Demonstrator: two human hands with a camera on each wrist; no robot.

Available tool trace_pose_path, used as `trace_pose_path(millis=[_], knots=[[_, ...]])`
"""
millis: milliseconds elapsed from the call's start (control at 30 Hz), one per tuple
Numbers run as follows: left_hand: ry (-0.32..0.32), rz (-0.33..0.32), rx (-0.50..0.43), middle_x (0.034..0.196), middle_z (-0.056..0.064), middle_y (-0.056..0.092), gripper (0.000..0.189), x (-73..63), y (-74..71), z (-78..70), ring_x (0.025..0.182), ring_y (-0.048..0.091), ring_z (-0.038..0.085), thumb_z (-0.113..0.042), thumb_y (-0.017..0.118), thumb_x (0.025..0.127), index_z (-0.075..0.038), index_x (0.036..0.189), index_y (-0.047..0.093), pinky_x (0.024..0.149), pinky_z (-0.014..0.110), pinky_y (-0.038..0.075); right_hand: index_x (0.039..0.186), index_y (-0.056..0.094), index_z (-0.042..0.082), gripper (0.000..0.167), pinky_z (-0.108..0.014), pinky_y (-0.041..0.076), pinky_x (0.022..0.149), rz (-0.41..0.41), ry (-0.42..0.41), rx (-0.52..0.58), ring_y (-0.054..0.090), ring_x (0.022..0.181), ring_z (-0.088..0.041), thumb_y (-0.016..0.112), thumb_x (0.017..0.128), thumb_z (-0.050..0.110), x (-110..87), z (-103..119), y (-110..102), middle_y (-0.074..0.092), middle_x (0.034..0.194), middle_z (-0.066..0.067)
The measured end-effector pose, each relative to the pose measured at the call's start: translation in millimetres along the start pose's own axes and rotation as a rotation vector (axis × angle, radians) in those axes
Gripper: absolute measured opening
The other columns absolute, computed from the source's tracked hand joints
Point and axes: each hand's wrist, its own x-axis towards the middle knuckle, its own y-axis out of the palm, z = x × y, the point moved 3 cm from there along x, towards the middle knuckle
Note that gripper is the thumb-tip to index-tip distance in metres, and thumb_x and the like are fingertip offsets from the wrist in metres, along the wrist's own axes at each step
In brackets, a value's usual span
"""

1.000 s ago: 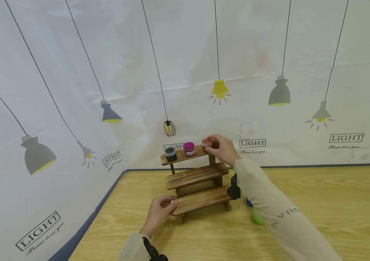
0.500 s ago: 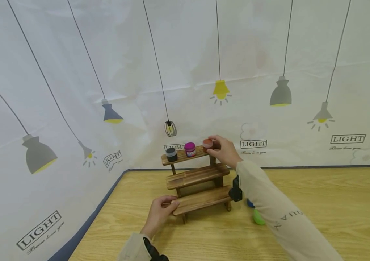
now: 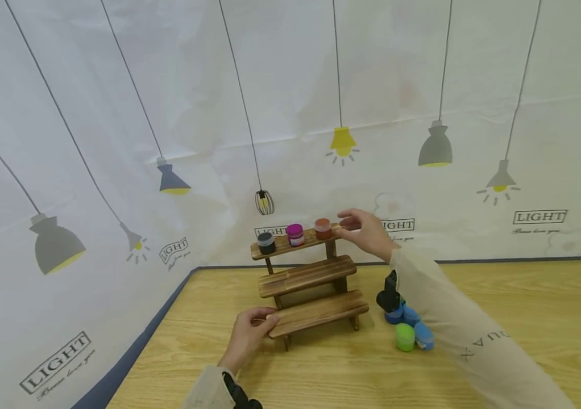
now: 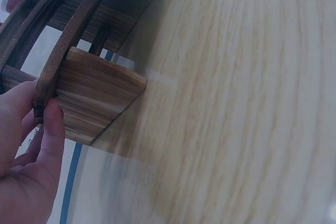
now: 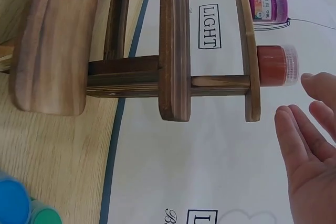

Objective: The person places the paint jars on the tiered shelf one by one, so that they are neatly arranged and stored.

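Observation:
A three-tier wooden stand [image 3: 316, 312] stands on the table. On its top tier are a black paint jar [image 3: 266, 243], a magenta paint jar [image 3: 295, 234] and a red-orange paint jar [image 3: 323, 228] at the right end. My left hand [image 3: 247, 335] pinches the left end of the lowest tier between thumb and fingers, as the left wrist view also shows at the board's end. Beside the red-orange jar, my right hand [image 3: 367, 230] holds nothing. In the right wrist view a small gap separates its fingertips [image 5: 284, 116] from that jar.
Right of the stand, a green jar [image 3: 405, 337] and several blue jars [image 3: 423, 335] cluster on the wooden table [image 3: 515, 318], partly under my right forearm. A white backdrop printed with lamps [image 3: 290, 102] rises behind the table.
My right hand has let go of the red-orange jar and moved a little to the right. More of the blue jars show beside the forearm. My left hand has stayed on the stand.

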Motion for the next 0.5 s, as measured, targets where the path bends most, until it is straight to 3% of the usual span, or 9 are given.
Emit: trace_pose_path(millis=[500], knots=[[0.005, -0.008, -0.003, 0.098, 0.015, 0.061, 0.028, 1.2, 0.8, 0.3, 0.074, 0.058, 0.016, -0.017, 0.063, 0.083, 0.005, 0.101, 0.063, 0.061, 0.026, 0.048, 0.111, 0.056, -0.002, 0.031, -0.040, 0.047, 0.075, 0.056, -0.058, -0.019, 0.058, 0.088, -0.026, 0.059, 0.086, 0.016, -42.7, -12, -22, 0.060, 0.100, -0.016]])
